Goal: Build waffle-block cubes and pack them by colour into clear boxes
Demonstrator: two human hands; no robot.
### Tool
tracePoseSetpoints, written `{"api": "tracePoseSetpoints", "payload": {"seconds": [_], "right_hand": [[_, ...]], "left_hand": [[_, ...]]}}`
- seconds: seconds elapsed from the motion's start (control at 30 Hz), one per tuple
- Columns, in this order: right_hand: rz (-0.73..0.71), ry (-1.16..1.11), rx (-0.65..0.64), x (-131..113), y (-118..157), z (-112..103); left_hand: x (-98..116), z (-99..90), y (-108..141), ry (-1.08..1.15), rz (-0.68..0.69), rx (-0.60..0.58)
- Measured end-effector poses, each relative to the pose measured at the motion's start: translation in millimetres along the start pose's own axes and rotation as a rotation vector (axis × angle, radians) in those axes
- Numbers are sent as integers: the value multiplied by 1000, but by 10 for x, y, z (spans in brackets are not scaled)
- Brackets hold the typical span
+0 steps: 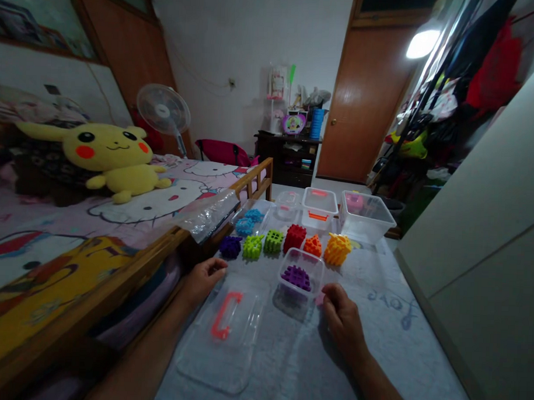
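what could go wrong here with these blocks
The right hand sits close beside the small clear tub holding a purple block, so a careless nudge might tip it. The dark purple block at the end of the row lies near the left hand and the wooden bed rail, so it could perhaps get knocked off that side.

Between left hand (201, 281) and right hand (342, 319): clear plastic tub (300, 272), obstructing. Ahead of both: row of multicoloured plastic bristle blocks (273, 242). Left of left hand: wooden bed rail (128, 265). Right of right hand: passable grey tablecloth (388, 350).
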State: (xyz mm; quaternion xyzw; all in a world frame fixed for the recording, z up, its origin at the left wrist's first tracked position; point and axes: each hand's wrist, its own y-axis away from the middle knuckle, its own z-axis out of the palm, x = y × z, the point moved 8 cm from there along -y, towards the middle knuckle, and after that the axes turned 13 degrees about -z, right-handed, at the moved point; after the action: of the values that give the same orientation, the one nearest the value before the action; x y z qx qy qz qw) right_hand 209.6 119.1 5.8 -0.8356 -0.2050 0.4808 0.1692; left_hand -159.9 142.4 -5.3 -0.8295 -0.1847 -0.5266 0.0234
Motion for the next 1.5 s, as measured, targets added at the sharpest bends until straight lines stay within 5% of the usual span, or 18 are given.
{"api": "tracePoseSetpoints", "payload": {"seconds": [0.13, 0.3, 0.4, 0.53, 0.73, 0.9, 1.07, 1.2, 1.5], "right_hand": [[12, 7, -41, 28, -42, 37], [18, 34, -54, 65, -65, 65], [19, 35, -59, 78, -70, 72], [42, 3, -76, 88, -74, 89], [68, -33, -90, 118, -66, 116], [84, -46, -91, 188, -47, 127], [100, -17, -75, 239, -28, 98], [104, 10, -72, 220, -37, 73], [90, 4, -122, 325, -46, 86]], "left_hand": [[501, 48, 281, -341, 200, 36], [1230, 661, 1057, -577, 674, -56], [1415, 1065, 1317, -722, 885, -54], [1419, 1371, 1239, -859, 914, -144], [1453, 1395, 1161, -922, 923, -178], [1650, 1145, 1203, -829, 943, -165], [1995, 677, 900, -743, 895, -62], [2245, 382, 388, -695, 854, 98], [2238, 374, -820, -704, 752, 291]]}}
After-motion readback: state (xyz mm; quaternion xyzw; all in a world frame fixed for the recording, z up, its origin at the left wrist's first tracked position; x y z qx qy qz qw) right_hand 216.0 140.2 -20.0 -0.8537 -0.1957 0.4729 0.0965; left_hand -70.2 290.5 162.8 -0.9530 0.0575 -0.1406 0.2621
